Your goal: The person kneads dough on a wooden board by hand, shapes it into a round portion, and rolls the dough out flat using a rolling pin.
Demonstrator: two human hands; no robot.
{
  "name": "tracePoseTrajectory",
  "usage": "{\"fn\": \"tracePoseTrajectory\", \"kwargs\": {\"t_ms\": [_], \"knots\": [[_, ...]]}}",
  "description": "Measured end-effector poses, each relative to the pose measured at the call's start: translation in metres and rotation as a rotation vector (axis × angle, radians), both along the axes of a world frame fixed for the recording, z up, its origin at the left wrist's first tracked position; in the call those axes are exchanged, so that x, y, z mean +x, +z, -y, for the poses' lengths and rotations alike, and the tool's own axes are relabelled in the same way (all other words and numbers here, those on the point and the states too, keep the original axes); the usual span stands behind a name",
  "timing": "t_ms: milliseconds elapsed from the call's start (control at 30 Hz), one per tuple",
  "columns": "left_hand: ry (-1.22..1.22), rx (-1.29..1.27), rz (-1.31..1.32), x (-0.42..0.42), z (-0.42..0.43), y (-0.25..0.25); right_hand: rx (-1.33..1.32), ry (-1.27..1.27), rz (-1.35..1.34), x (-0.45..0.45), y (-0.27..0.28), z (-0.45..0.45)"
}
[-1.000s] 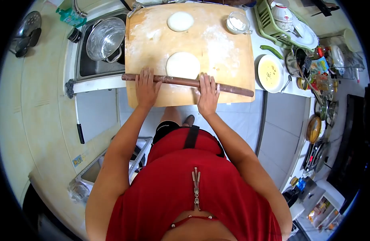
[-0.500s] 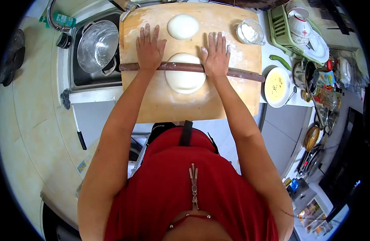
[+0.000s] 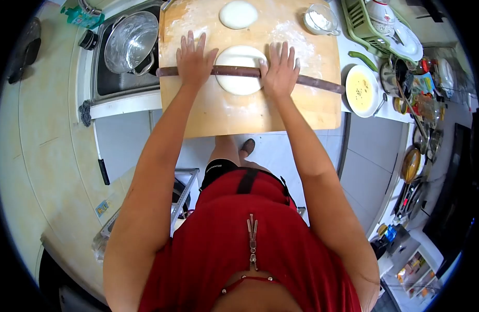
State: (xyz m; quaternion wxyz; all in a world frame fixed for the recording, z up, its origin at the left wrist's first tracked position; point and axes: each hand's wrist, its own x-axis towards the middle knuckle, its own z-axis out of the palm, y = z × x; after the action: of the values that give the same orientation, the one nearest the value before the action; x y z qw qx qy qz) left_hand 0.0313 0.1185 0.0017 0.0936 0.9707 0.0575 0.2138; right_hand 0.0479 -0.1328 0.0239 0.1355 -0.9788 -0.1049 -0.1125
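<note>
A long dark wooden rolling pin (image 3: 238, 71) lies crosswise over the middle of a flat white round of dough (image 3: 241, 86) on a floured wooden board (image 3: 250, 122). My left hand (image 3: 195, 65) rests flat on the pin just left of the dough, fingers stretched forward and spread. On the dough's right edge, my right hand (image 3: 279, 72) presses the pin with its palm, fingers extended too. Neither hand wraps around the pin. Beyond them sits a second, smaller round of dough (image 3: 238, 14), touched by nothing.
A glass cup of flour (image 3: 320, 21) stands at the board's far right. Beside the board are a bowl of yellow liquid (image 3: 361, 92), a green pepper (image 3: 362, 60) and a green dish rack (image 3: 361, 26). On the left, a metal pot (image 3: 129, 44) sits in the sink (image 3: 112, 89).
The rolling pin has rolled toward me, from the far part of the dough to its middle, with both hands still flat on it. The camera view has shifted, so the board appears higher.
</note>
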Motion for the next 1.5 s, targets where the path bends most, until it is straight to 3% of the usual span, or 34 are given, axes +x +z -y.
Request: {"fn": "tracePoseTrajectory", "kwargs": {"t_ms": [300, 433, 667, 800, 1100, 1267, 1500], "knots": [[-0.058, -0.029, -0.058, -0.138, 0.013, -0.013, 0.075, 0.136, -0.099, -0.146, -0.011, 0.036], [-0.024, -0.046, -0.128, -0.163, 0.02, -0.016, 0.006, 0.145, -0.109, -0.147, -0.011, 0.041], [0.009, -0.009, -0.018, -0.088, 0.017, -0.003, 0.141, 0.136, -0.047, -0.07, -0.013, 0.024], [0.007, 0.13, -0.06, -0.024, 0.009, 0.007, -0.001, 0.115, -0.011, -0.008, -0.012, 0.012], [-0.101, -0.028, 0.211, 0.093, -0.019, 0.005, 0.061, 0.05, -0.078, 0.095, -0.009, -0.015], [-0.101, -0.034, 0.268, 0.106, -0.021, 0.01, 0.073, 0.049, -0.048, 0.106, -0.003, -0.019], [-0.035, 0.002, -0.003, 0.035, -0.013, 0.003, 0.009, 0.007, -0.022, 0.023, -0.004, -0.012]]}}
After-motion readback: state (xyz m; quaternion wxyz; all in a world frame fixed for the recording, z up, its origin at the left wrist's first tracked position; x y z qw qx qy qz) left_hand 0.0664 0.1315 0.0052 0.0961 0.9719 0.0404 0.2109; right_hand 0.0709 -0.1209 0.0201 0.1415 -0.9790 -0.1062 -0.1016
